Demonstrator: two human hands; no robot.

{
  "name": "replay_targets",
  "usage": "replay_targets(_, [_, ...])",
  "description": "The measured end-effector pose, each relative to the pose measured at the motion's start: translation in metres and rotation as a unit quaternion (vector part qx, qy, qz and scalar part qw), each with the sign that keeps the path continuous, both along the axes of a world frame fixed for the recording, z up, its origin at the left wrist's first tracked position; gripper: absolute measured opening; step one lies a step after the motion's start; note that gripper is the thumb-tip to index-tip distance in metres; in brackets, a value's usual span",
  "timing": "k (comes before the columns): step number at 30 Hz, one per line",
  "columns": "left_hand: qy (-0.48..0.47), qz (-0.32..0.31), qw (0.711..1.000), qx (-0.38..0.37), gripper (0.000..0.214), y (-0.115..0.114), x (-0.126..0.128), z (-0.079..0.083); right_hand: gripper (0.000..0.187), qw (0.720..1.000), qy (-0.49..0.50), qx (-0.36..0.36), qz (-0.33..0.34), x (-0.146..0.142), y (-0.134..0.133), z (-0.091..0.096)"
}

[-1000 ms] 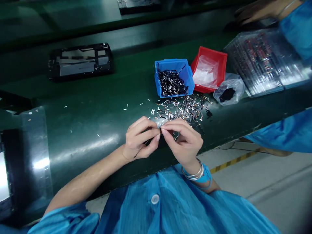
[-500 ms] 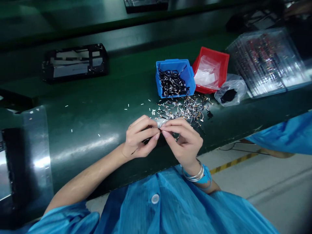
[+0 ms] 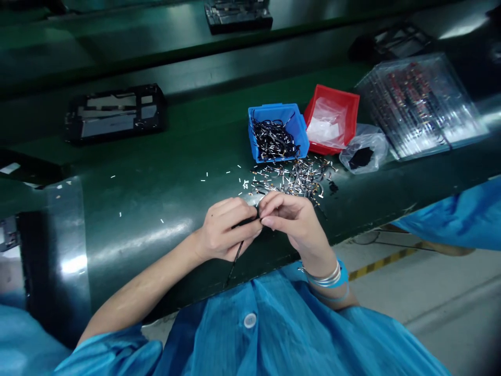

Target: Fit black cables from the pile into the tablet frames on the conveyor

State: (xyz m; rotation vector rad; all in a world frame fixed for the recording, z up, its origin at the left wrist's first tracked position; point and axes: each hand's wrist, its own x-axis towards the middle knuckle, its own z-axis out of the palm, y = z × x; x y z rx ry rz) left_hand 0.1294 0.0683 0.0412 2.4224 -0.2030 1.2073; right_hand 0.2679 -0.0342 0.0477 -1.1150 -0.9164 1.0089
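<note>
Right, green bench [image 3: 156, 172] fills most of the head view, with a blue smock [image 3: 254, 334] along the bottom edge. Far right on the bench is a stack of clear trays [image 3: 418, 104] holding rows of small parts (too small to identify). Far left, on the raised strip behind, a black frame [image 3: 113, 112] lies flat. Mid-bench, a blue bin [image 3: 291, 122] full of dark cables sits touching a red bin [image 3: 344, 99] with clear plastic inside. A clear bag [image 3: 364, 149] with something black in it sits just right of the red bin, against the trays. A loose pile [image 3: 297, 177] of cables with metal ends is spread just in front of the blue bin. Both hands work at the bench's near edge, just this side of the pile. The left hand [image 3: 225, 230] is curled and pinching a thin black cable [image 3: 236, 256], whose free end hangs down past the bench edge toward the smock. The right hand [image 3: 291, 216], silver bangles [image 3: 324, 277] at its wrist, has its fingertips closed on the cable's upper end where the two hands meet. White bits [image 3: 219, 175] are scattered on the bench left of the pile.
</note>
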Motion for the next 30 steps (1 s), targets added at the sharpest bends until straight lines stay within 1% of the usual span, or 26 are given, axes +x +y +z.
replay_targets(4, [-0.002,0.01,1.0,0.02,0.008,0.003,0.0,0.001,0.004,1.0,-0.003,0.01,0.016,0.002,0.001,0.0])
replay_targets(6, [-0.002,0.016,1.0,0.017,0.008,0.004,-0.001,0.003,0.006,0.999,-0.022,0.029,0.003,0.001,0.002,-0.001])
replay_targets(9, [0.001,0.023,1.0,-0.014,0.008,0.005,-0.002,0.006,0.01,0.997,-0.048,0.055,-0.031,-0.002,0.003,-0.003])
replay_targets(12, [0.005,0.036,0.999,-0.033,0.008,0.008,-0.003,0.008,0.009,0.995,-0.064,0.055,-0.05,-0.003,0.007,-0.003])
replay_targets(14, [0.005,0.045,0.999,-0.028,0.009,0.01,-0.003,0.008,0.007,0.996,-0.062,0.047,-0.041,-0.002,0.011,-0.002])
replay_targets(17, [0.003,0.054,0.998,-0.011,0.007,0.009,-0.003,0.007,0.005,0.998,-0.058,0.035,0.001,0.003,0.017,0.002])
replay_targets(19, [0.008,0.061,0.998,-0.004,0.006,0.009,-0.003,0.006,0.006,0.996,-0.086,0.04,0.003,0.006,0.019,0.005])
replay_targets(20, [0.02,0.065,0.998,0.002,0.008,0.011,-0.003,0.005,0.008,0.993,-0.11,0.049,-0.015,0.008,0.02,0.006])
replay_targets(22, [0.075,0.084,0.993,0.025,0.018,0.023,-0.006,0.001,0.014,0.98,-0.159,0.082,-0.082,0.01,0.02,0.005])
replay_targets(23, [0.115,0.106,0.987,0.035,0.024,0.034,-0.009,-0.001,0.018,0.972,-0.177,0.101,-0.118,0.011,0.02,0.003])
replay_targets(24, [0.156,0.142,0.977,0.036,0.028,0.051,-0.014,-0.004,0.022,0.964,-0.188,0.117,-0.149,0.013,0.02,0.001])
replay_targets(25, [0.191,0.196,0.961,0.024,0.03,0.071,-0.022,-0.007,0.024,0.958,-0.193,0.128,-0.17,0.014,0.021,-0.001])
replay_targets(26, [0.215,0.271,0.938,-0.004,0.031,0.095,-0.031,-0.009,0.025,0.955,-0.194,0.132,-0.181,0.016,0.021,-0.004])
replay_targets(27, [0.224,0.363,0.903,-0.052,0.033,0.121,-0.041,-0.01,0.025,0.956,-0.191,0.129,-0.184,0.017,0.022,-0.006])
replay_targets(28, [0.222,0.469,0.847,-0.114,0.041,0.149,-0.053,-0.011,0.024,0.959,-0.186,0.122,-0.179,0.019,0.023,-0.007])
replay_targets(29, [0.212,0.577,0.766,-0.186,0.051,0.176,-0.066,-0.01,0.023,0.963,-0.178,0.114,-0.168,0.021,0.024,-0.008])
replay_targets(30, [0.195,0.663,0.675,-0.257,0.06,0.202,-0.079,-0.008,0.021,0.968,-0.169,0.105,-0.155,0.022,0.024,-0.008])
